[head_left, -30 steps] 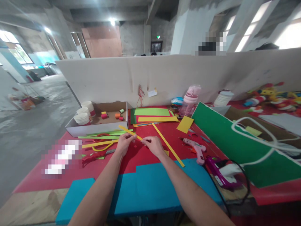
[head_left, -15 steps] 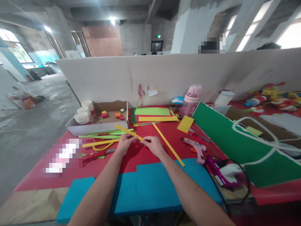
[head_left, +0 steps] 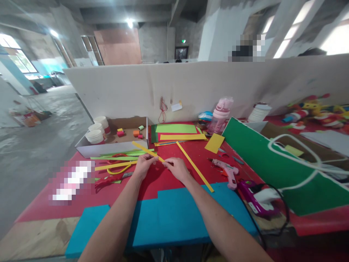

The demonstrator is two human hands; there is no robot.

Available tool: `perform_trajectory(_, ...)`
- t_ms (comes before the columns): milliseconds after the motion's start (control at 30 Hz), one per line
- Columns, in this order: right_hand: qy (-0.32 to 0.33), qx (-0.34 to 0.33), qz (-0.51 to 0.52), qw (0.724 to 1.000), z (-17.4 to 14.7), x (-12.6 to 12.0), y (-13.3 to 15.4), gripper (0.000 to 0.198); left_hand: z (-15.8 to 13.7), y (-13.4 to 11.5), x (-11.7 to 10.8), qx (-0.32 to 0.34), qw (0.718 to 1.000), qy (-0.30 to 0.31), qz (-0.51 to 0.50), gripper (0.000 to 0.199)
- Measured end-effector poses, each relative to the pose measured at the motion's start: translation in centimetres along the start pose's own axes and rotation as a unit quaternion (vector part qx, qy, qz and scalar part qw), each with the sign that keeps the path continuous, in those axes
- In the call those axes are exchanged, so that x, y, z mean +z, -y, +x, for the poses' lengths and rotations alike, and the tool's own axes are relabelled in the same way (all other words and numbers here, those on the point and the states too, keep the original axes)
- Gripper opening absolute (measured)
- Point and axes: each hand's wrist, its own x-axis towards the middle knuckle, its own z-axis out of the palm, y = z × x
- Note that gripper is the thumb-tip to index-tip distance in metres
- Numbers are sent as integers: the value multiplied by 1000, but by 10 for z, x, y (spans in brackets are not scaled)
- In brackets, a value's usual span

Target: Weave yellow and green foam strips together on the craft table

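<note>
Between my two hands a narrow yellow paper strip (head_left: 142, 147) slants from upper left down to the right. My left hand (head_left: 145, 165) pinches it partway along. Fingers of my right hand (head_left: 176, 167) are closed on its lower right end. A second yellow strip (head_left: 195, 166) lies on the red table cover to the right of my right hand. Another yellow strip (head_left: 116, 166) and several green strips (head_left: 120, 158) lie left of my left hand, over scissors with yellow and red handles (head_left: 120, 171).
A pink glue gun (head_left: 227, 171) lies at right beside a purple power strip (head_left: 256, 200) with cables. A green board (head_left: 272, 167) stands beyond it. At the back are coloured sheets (head_left: 177, 128), a pink bottle (head_left: 219, 114) and a white-sided box (head_left: 111, 148) holding cups and small rolls. Blue sheets (head_left: 180, 218) cover the front edge.
Almost nothing differs. The view has shifted very slightly, and both hands keep their hold on the yellow strip.
</note>
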Motion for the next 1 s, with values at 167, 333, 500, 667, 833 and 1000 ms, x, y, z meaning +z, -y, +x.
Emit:
perform_trajectory(167,8,25,57,998,0,4,-5,28,1,1,0,15,1000,-15,3,24)
perform_trajectory(333,17,66,115,991,2,4,-9,28,-3,0,6,15,998,58,-6,23)
perform_trajectory(500,25,62,116,991,2,4,-5,29,-6,-2,9,14,997,67,27,21)
perform_trajectory(667,8,34,94,995,0,1,2,25,-2,-1,4,25,1000,-10,10,21)
perform_trajectory(833,5,41,79,996,0,1,0,24,0,1,2,18,1000,-4,1,21)
perform_trajectory(1000,8,48,81,996,1,4,-6,23,-2,-2,4,16,1000,-3,-4,21)
